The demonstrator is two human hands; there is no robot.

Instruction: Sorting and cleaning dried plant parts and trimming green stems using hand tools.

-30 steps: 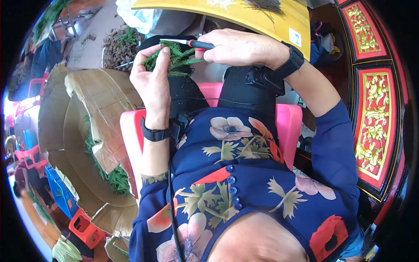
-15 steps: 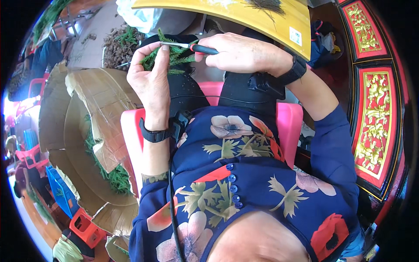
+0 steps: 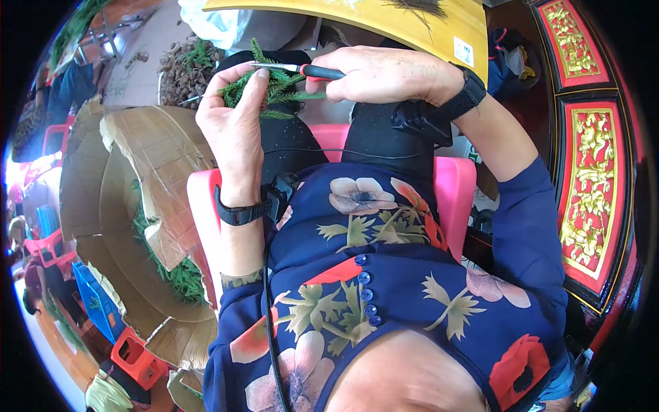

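Note:
Between the thumb and fingers of my left hand point(image 3: 233, 130) is a green pine-like sprig point(image 3: 280, 88), held up over my lap. My right hand point(image 3: 395, 77) is wrapped round the red and black handles of a pair of pliers point(image 3: 322, 71). The slim silver jaws reach left across the sprig, and their tip meets my left thumb and forefinger. Whatever sits between the jaws is too small to make out.
A yellow table point(image 3: 343, 15) with thin dark wires point(image 3: 420, 7) stands ahead. On the left, a torn cardboard box point(image 3: 103, 199) holds green sprigs point(image 3: 182, 280). A pile of brown stems point(image 3: 189, 69) lies beyond it. Carved red and gold panels point(image 3: 589, 185) line the right.
My hands have shifted slightly, the left one a little to the left, with the sprig and pliers still together. Both grips look the same.

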